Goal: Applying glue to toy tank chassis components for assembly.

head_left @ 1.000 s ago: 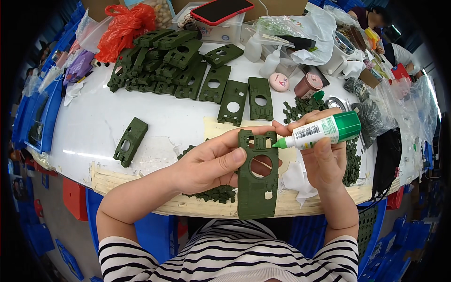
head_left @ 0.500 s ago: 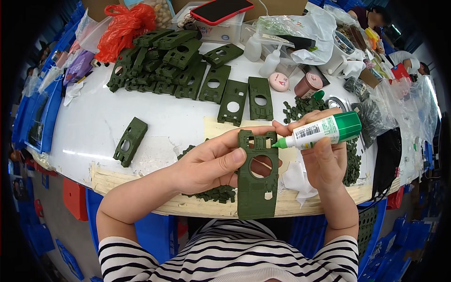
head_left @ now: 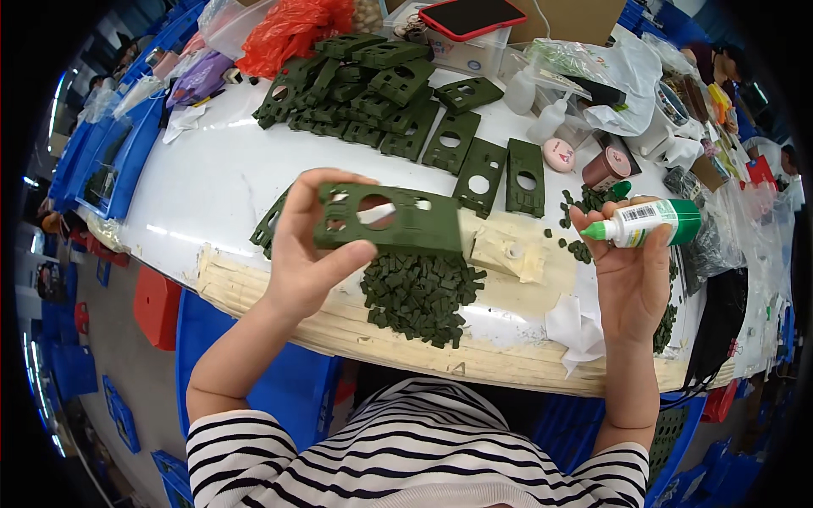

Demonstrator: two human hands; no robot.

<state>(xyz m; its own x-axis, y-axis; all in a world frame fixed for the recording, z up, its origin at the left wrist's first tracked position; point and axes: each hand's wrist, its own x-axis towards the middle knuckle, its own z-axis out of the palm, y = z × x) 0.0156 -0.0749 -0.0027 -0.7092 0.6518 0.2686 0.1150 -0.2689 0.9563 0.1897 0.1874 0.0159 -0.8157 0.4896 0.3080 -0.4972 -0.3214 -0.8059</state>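
Observation:
My left hand (head_left: pixel 298 262) grips one end of a dark green plastic model vehicle hull (head_left: pixel 428 224), held sideways above the table. The hull has a large round hole and smaller openings. A white bottle of glue with a green pointed nozzle and green base (head_left: pixel 644 222) lies across the fingers of my right hand (head_left: pixel 625 288), its tip pointing left, apart from the hull. Below the held hull is a heap of small dark green plastic pieces (head_left: pixel 415 300). Another green hull (head_left: pixel 265 224) lies partly hidden behind my left hand.
A stack of green hulls (head_left: pixel 364 89) stands at the back, with several single ones beside it. A tape-covered block (head_left: pixel 508 252) sits mid-table. White tissue (head_left: pixel 576 326) lies near the front edge. Squeeze bottles (head_left: pixel 550 118), a round pink tin (head_left: pixel 559 154) and plastic bags crowd the back right.
My left hand has turned the hull from upright to sideways and carried it left, away from the glue nozzle. My right hand has drawn right with the bottle. The whole view has shifted.

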